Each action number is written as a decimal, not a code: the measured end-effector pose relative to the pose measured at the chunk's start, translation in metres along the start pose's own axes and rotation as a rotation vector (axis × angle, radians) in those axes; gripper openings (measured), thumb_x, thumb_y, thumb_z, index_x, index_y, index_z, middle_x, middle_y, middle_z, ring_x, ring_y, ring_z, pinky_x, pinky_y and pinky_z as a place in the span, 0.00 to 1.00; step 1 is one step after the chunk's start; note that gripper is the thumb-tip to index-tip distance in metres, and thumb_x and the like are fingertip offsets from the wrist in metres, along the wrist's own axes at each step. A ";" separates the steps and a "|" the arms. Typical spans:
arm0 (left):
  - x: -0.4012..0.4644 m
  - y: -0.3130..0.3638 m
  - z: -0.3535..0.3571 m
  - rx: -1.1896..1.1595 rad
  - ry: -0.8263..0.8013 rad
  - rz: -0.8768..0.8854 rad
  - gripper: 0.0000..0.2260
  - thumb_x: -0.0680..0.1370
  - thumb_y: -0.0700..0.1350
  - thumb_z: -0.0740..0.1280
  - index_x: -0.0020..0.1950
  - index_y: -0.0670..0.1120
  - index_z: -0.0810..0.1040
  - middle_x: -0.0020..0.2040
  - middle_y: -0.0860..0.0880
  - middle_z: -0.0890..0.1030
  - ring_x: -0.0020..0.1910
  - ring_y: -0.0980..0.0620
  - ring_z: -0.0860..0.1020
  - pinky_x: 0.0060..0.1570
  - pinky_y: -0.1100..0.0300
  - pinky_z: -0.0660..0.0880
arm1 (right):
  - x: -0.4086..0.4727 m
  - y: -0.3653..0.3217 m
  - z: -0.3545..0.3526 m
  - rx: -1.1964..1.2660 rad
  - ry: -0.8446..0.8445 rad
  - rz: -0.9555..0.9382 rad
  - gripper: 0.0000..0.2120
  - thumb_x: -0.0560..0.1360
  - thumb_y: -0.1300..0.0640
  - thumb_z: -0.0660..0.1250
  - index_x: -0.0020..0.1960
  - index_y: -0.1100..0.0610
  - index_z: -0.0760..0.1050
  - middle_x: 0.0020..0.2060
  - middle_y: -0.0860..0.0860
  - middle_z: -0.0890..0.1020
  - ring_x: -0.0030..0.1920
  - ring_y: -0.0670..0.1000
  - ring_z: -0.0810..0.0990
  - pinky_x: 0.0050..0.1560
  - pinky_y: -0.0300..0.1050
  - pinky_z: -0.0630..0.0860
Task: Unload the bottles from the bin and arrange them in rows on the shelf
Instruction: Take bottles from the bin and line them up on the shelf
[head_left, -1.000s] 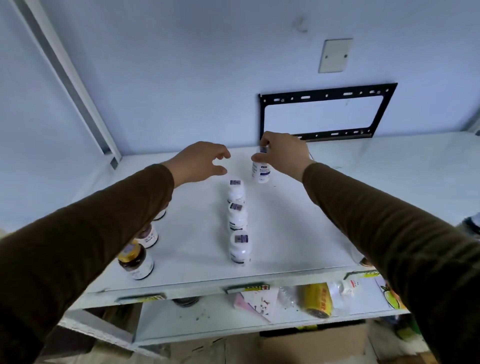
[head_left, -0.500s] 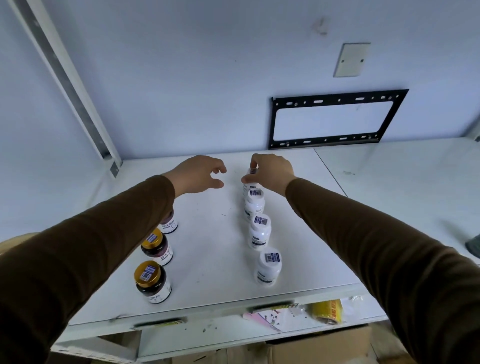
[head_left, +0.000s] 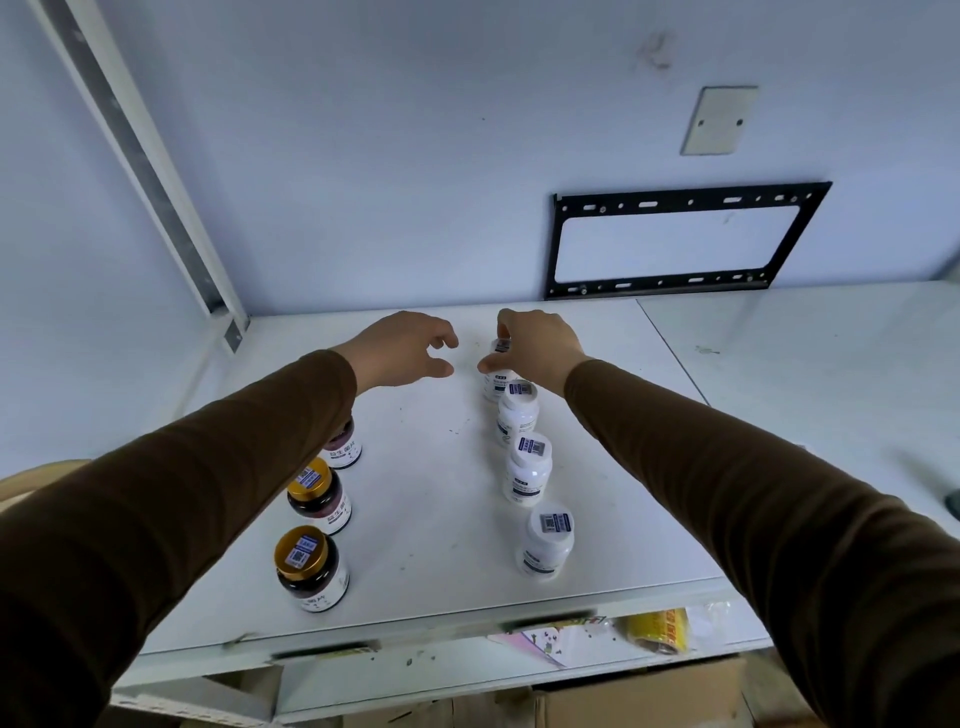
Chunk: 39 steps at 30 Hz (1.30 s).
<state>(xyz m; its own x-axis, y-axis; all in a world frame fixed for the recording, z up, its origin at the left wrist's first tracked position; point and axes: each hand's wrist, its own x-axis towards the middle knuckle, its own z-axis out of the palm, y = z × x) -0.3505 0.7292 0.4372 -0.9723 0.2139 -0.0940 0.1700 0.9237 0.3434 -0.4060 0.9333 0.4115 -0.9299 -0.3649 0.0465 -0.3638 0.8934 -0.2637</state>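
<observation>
A row of white bottles stands on the white shelf (head_left: 431, 525): the front one (head_left: 545, 540), a second (head_left: 529, 467), a third (head_left: 516, 413) and the rearmost white bottle (head_left: 494, 376). My right hand (head_left: 535, 348) grips the rearmost one by its cap, and it stands on the shelf at the back of the row. My left hand (head_left: 405, 348) hovers open to its left, holding nothing. On the left stand dark jars with gold lids (head_left: 309, 566) (head_left: 318, 496); a third jar (head_left: 343, 447) is partly hidden by my left sleeve. The bin is out of view.
A grey wall rises behind the shelf with a black metal bracket (head_left: 680, 239). A slanted metal upright (head_left: 156, 171) stands at the back left. A lower shelf (head_left: 467, 670) holds a yellow packet (head_left: 657, 631) and papers; cardboard boxes sit beneath.
My right hand brought the white bottle from further right into line behind the white row and set it down. The left hand stayed open beside it. The view tilted.
</observation>
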 end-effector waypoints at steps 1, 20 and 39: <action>0.000 0.001 0.000 -0.001 0.000 0.002 0.15 0.77 0.52 0.70 0.63 0.53 0.77 0.61 0.52 0.78 0.58 0.51 0.76 0.59 0.54 0.74 | -0.001 0.000 0.000 0.006 -0.004 0.000 0.26 0.66 0.37 0.74 0.52 0.54 0.72 0.41 0.49 0.76 0.44 0.55 0.75 0.38 0.45 0.67; -0.013 0.048 -0.005 -0.064 0.085 0.073 0.18 0.76 0.51 0.72 0.65 0.50 0.76 0.64 0.49 0.78 0.61 0.50 0.76 0.63 0.52 0.73 | -0.070 0.022 -0.059 0.032 0.194 0.030 0.24 0.71 0.35 0.69 0.57 0.52 0.75 0.54 0.49 0.79 0.57 0.52 0.75 0.51 0.49 0.75; -0.006 0.343 0.062 -0.052 0.120 0.552 0.18 0.77 0.52 0.70 0.66 0.52 0.76 0.65 0.51 0.77 0.63 0.52 0.74 0.59 0.58 0.70 | -0.329 0.207 -0.144 -0.103 0.408 0.321 0.25 0.75 0.39 0.66 0.66 0.52 0.74 0.60 0.52 0.79 0.62 0.55 0.73 0.58 0.52 0.73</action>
<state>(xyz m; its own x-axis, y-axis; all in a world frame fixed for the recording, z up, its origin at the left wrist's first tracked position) -0.2761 1.0647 0.4980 -0.7537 0.6197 0.2187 0.6528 0.6678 0.3575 -0.1838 1.2763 0.4804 -0.9334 0.0446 0.3560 -0.0418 0.9719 -0.2315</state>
